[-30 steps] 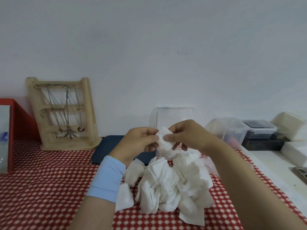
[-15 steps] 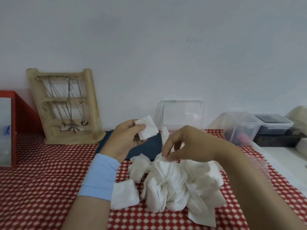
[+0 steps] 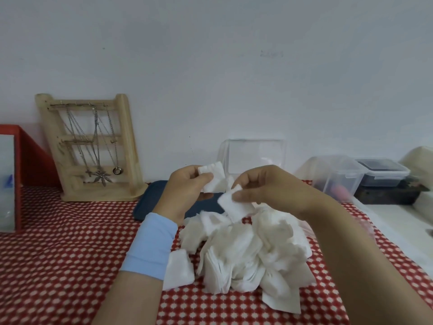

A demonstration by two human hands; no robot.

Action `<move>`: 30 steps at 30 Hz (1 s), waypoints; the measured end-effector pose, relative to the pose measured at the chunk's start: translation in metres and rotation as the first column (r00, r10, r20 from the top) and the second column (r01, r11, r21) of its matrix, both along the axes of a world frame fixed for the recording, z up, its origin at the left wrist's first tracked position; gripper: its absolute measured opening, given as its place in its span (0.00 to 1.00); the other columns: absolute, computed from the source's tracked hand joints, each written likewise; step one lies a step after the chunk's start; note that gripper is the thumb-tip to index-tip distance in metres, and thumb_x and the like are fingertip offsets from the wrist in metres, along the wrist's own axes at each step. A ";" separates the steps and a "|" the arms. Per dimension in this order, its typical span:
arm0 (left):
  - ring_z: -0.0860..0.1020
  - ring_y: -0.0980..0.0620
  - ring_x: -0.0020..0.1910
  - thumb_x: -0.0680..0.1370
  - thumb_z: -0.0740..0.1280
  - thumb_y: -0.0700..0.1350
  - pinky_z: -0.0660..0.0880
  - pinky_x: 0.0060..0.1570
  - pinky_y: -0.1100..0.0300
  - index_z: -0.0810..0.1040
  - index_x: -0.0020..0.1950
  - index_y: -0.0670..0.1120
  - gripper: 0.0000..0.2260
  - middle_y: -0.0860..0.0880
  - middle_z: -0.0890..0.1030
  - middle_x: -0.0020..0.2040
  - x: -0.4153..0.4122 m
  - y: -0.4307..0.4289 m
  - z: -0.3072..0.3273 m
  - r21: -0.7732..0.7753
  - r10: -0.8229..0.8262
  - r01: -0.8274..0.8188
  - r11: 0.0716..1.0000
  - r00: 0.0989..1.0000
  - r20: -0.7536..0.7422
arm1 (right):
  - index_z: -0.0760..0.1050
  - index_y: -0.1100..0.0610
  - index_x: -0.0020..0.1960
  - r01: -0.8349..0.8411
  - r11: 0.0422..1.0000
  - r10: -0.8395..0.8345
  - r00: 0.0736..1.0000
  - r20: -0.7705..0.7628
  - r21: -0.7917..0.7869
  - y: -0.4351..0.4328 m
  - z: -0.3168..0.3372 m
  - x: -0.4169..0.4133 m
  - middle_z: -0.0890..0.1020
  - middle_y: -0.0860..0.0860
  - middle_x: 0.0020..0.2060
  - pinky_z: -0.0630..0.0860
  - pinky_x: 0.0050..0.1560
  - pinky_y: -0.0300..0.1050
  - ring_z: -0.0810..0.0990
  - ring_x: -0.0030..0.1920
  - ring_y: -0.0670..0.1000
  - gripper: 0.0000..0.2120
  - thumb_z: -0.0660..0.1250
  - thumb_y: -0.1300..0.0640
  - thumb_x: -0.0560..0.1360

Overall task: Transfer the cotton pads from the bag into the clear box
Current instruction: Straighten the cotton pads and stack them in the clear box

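A bench [image 3: 58, 254] under a red cloth dotted with white runs up to a plain pale wall [image 3: 210, 66]. At the left a wooden rack [image 3: 127, 146] hung with necklaces leans against the wall, with a red box [image 3: 30, 158] at the far edge. A dark blue case [image 3: 150, 200] lies flat behind the hands. The clear box [image 3: 255, 156] stands at the wall just beyond them; further right sit a clear tub [image 3: 337, 174] and a dark-lidded tub [image 3: 382, 172].

The heap of cotton pads [image 3: 246, 254] lies loose on the cloth, in front of the clear box. The left hand [image 3: 185, 193], with a pale blue band [image 3: 152, 245] at its wrist, is raised above the heap, its thumb and fingers [image 3: 187, 171] closed on a square pad [image 3: 214, 178]. The right hand [image 3: 269, 186] is close beside it, pinching a second pad [image 3: 236, 206] by its upper edge, and that pad hangs just over the heap. The two pads nearly meet — I cannot tell whether they touch.
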State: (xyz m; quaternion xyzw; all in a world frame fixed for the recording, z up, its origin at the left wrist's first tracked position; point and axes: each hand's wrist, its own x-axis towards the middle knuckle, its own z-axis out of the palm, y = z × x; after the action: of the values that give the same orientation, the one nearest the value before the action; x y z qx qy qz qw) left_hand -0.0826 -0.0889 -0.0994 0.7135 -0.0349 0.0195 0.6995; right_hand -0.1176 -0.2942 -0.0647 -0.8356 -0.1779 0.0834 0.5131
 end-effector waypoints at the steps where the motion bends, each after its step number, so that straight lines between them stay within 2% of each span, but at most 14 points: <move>1: 0.84 0.49 0.51 0.81 0.67 0.38 0.82 0.43 0.61 0.83 0.49 0.45 0.06 0.46 0.86 0.51 -0.001 -0.001 0.000 0.007 0.002 -0.002 1.000 1.000 0.006 | 0.84 0.55 0.45 0.045 0.999 -0.045 0.999 -0.003 0.031 -0.001 -0.001 0.002 0.86 0.48 0.38 0.77 0.47 0.45 0.82 0.39 0.46 0.01 0.75 0.59 0.75; 3: 0.84 0.49 0.50 0.81 0.67 0.38 0.82 0.42 0.61 0.83 0.48 0.44 0.06 0.45 0.85 0.50 -0.002 -0.002 0.002 0.023 0.011 -0.011 1.000 1.000 0.019 | 0.82 0.56 0.46 0.112 0.993 -0.112 0.994 -0.004 0.049 -0.001 -0.005 0.005 0.84 0.49 0.34 0.76 0.44 0.47 0.79 0.35 0.46 0.01 0.73 0.59 0.76; 6: 0.85 0.50 0.48 0.80 0.68 0.38 0.83 0.41 0.61 0.83 0.48 0.43 0.05 0.46 0.86 0.48 -0.004 -0.004 0.002 0.032 0.009 -0.010 0.999 1.000 0.018 | 0.85 0.56 0.50 0.188 0.974 -0.187 0.982 -0.016 0.127 0.001 -0.008 0.007 0.86 0.56 0.40 0.78 0.39 0.47 0.80 0.36 0.51 0.03 0.73 0.59 0.77; 9: 0.87 0.51 0.45 0.80 0.70 0.39 0.83 0.42 0.58 0.84 0.50 0.42 0.04 0.46 0.87 0.46 -0.006 -0.006 0.004 0.049 -0.039 0.039 0.998 0.999 0.014 | 0.85 0.58 0.45 0.223 0.929 -0.212 0.975 -0.066 0.296 0.005 -0.007 0.007 0.86 0.56 0.39 0.76 0.34 0.45 0.80 0.34 0.50 0.01 0.74 0.60 0.75; 11: 0.87 0.53 0.42 0.79 0.70 0.39 0.83 0.39 0.60 0.85 0.49 0.43 0.04 0.48 0.88 0.42 -0.009 -0.008 0.006 0.061 -0.068 0.067 0.996 0.998 0.002 | 0.84 0.59 0.45 0.234 0.908 -0.216 0.972 -0.089 0.347 0.008 -0.009 0.007 0.85 0.55 0.38 0.75 0.32 0.43 0.79 0.33 0.49 0.02 0.75 0.60 0.75; 15: 0.87 0.49 0.44 0.81 0.69 0.40 0.82 0.39 0.60 0.85 0.49 0.44 0.05 0.46 0.88 0.43 -0.014 -0.012 0.008 -0.018 -0.144 0.143 0.990 0.987 -0.069 | 0.84 0.60 0.44 0.340 0.896 -0.351 0.936 -0.012 0.285 0.015 -0.015 0.008 0.84 0.50 0.31 0.71 0.25 0.41 0.79 0.27 0.47 0.02 0.75 0.61 0.74; 19: 0.87 0.48 0.47 0.82 0.67 0.41 0.83 0.41 0.59 0.85 0.51 0.44 0.07 0.44 0.88 0.46 -0.014 -0.009 0.007 -0.020 -0.152 0.151 0.988 0.984 -0.091 | 0.83 0.60 0.42 0.361 0.869 -0.385 0.923 0.003 0.338 0.018 -0.011 0.007 0.82 0.49 0.29 0.68 0.24 0.38 0.75 0.23 0.45 0.04 0.76 0.61 0.73; 23: 0.87 0.46 0.48 0.82 0.68 0.42 0.83 0.44 0.59 0.84 0.55 0.41 0.08 0.43 0.88 0.48 -0.012 -0.007 0.006 -0.027 -0.174 0.172 0.985 0.980 -0.100 | 0.83 0.60 0.42 0.373 0.867 -0.396 0.918 0.003 0.330 0.025 -0.013 0.007 0.83 0.50 0.30 0.69 0.24 0.37 0.77 0.25 0.46 0.04 0.77 0.61 0.73; 27: 0.86 0.43 0.51 0.85 0.62 0.41 0.84 0.46 0.56 0.81 0.61 0.37 0.12 0.39 0.87 0.51 -0.009 -0.009 0.005 -0.124 -0.237 0.221 0.967 0.963 -0.131 | 0.82 0.61 0.43 0.455 0.852 -0.480 0.876 0.042 0.258 0.028 -0.019 0.010 0.84 0.52 0.32 0.71 0.24 0.34 0.79 0.26 0.47 0.06 0.77 0.60 0.73; 30: 0.86 0.44 0.53 0.85 0.61 0.46 0.84 0.47 0.55 0.79 0.63 0.36 0.15 0.39 0.86 0.52 -0.009 -0.008 0.007 -0.211 -0.300 0.264 0.941 0.940 -0.161 | 0.81 0.56 0.49 0.482 0.844 -0.504 0.863 0.039 0.235 0.028 -0.019 0.011 0.83 0.49 0.39 0.75 0.30 0.36 0.80 0.33 0.46 0.09 0.77 0.57 0.72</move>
State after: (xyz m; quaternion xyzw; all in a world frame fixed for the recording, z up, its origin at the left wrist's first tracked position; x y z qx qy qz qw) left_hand -0.0921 -0.0973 -0.0923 0.6309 -0.0680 -0.1465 0.7589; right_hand -0.1066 -0.2666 -0.0832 -0.7952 0.0097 -0.1125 0.5958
